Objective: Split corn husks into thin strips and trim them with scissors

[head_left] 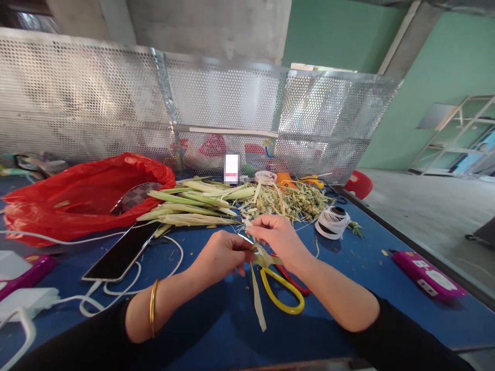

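Observation:
Above the front middle of the blue table, my left hand point(226, 252) pinches a pale green corn husk point(265, 256), and one narrow strip point(258, 304) of it hangs down. My right hand point(277, 238) is closed just beyond, thumb and forefinger pinching a whitish end of husk strip. The fingers hide part of the piece. Below them lie scissors with one yellow handle point(288, 308) and one red handle; the blades are mostly hidden. Behind my hands is a pile of long corn husks point(193, 203), beside a heap of husk scraps point(297, 202).
A red plastic bag point(58, 206) and a dark phone point(124, 252) with a white cable are at left. To the right are a spool of white thread point(332, 222) and a magenta case point(427, 274). A perforated metal screen point(228, 98) closes off the table's back.

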Tool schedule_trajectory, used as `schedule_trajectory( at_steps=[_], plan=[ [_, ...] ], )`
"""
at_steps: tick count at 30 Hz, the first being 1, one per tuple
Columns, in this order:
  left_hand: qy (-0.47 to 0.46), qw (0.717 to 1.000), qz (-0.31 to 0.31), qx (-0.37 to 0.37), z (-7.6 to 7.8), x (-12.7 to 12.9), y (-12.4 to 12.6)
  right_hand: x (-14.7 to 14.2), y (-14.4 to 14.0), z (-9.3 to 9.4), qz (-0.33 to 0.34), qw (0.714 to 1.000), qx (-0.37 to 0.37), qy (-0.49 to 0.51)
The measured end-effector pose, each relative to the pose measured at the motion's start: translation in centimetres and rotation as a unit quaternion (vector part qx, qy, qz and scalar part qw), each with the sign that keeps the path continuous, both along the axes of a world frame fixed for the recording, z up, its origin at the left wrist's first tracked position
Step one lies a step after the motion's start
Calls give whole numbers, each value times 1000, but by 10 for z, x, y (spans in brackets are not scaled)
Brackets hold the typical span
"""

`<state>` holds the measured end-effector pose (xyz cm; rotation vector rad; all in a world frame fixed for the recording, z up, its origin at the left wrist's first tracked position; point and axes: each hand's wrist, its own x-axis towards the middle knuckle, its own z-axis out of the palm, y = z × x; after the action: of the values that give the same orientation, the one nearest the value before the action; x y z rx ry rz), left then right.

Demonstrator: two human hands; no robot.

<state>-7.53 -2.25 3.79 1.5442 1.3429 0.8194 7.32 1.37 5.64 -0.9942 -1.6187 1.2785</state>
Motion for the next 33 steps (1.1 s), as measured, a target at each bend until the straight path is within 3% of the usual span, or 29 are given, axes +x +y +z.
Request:
schedule_trajectory(
  at_steps=[4,7,12,17,22,33],
  plan=[
    [-43,998,-25,-37,-3,0,0,-3,13,7,28,997,-43,55],
    [-78,993,-57,-67,-6,-1,-3,-5,21,2,-5,987,-90,130],
    [-145,982,-81,-91,-5,-2,-5,-1,28,-13,-52,969,-65,233],
    [-157,973,-114,-124,-2,-5,-5,3,28,-19,-30,969,-17,244],
    [-165,964,-134,-159,-2,-8,-5,-2,27,-24,-34,972,-33,231],
    [-185,959,-73,-201,-8,-2,-9,-11,21,-31,33,969,-15,243]
  ],
)
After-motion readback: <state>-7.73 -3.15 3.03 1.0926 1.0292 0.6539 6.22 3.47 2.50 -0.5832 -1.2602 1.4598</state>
